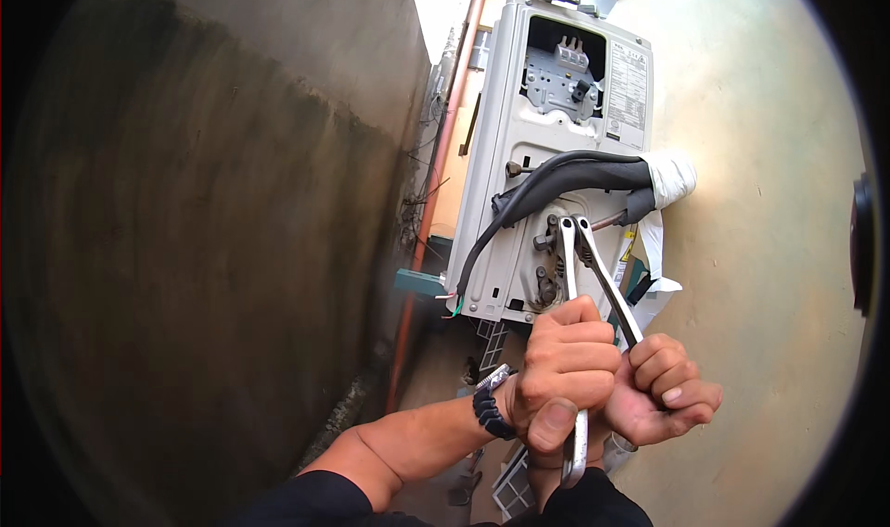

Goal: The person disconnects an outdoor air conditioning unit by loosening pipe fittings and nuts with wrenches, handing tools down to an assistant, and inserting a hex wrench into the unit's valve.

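Observation:
My left hand [565,360], with a dark band on its wrist, is closed around a silver wrench [567,267] pointing up at the side of a light grey outdoor air-conditioner unit [501,110]. My right hand [663,388] grips a second wrench [614,295], which slants up to the left. The two wrench heads sit side by side on a copper pipe [607,220] fitting beside the valves [545,284]. Above them, black insulated piping [584,175] ends in white wrapping [667,177]. An opening higher up shows a terminal block [571,56]. A black cable hangs down with bare coloured wire ends.
A dark stained wall [213,203] rises on the left, a pale wall [760,156] on the right. An orange pipe [429,203] runs along the unit's left, near a teal bar [417,281]. Grille-like pieces [510,490] lie below. A dark object [860,244] is at the far right.

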A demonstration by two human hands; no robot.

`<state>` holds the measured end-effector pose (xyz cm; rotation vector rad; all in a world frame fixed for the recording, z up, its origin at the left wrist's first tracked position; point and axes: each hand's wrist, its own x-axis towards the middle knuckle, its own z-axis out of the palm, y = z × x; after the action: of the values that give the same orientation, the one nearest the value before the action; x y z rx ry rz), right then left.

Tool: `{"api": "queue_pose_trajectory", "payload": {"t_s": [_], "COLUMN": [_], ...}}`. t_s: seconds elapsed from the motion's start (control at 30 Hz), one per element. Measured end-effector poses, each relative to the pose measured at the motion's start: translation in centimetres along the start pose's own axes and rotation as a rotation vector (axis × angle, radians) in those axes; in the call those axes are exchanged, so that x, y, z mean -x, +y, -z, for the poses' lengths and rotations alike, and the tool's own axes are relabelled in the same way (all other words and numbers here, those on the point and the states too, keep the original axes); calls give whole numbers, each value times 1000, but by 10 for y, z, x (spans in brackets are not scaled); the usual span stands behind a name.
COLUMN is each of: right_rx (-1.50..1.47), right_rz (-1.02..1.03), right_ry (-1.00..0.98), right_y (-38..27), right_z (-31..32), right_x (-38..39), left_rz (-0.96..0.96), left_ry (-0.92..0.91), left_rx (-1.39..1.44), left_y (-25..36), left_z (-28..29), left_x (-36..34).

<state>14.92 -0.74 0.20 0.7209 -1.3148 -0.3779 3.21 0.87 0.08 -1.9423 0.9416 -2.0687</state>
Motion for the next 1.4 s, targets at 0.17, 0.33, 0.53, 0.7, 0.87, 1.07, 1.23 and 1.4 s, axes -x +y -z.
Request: {"api": "queue_pose_trajectory", "payload": {"t_s": [0.17, 0.33, 0.53, 0.7, 0.87, 1.07, 1.23, 1.4], "right_rx": [141, 115, 143, 37, -33, 44, 34, 105], "right_rz": [-145, -80, 150, 57, -27, -85, -149, 25], "right_ry": [53, -53, -160, -292, -178, -180, -110, -251], "right_y": [-5, -6, 12, 10, 10, 8, 12, 14], "right_z": [-22, -8, 4, -2, -10, -16, -28, -24], "right_x": [-28, -25, -20, -29, -32, -41, -48, -50], "left_rz": [-12, -20, 14, 15, 3, 3, -8, -27], "left_ry": [20, 0, -13, 28, 42, 62, 31, 41], "left_rx": [27, 9, 24, 35, 51, 49, 33, 42], "left_y": [-7, 1, 1, 2, 0, 1, -2, -2], "left_z": [-3, -4, -9, -7, -5, -10, -1, -11], "left_x": [-2, 1, 5, 6, 6, 6, 5, 5]}}
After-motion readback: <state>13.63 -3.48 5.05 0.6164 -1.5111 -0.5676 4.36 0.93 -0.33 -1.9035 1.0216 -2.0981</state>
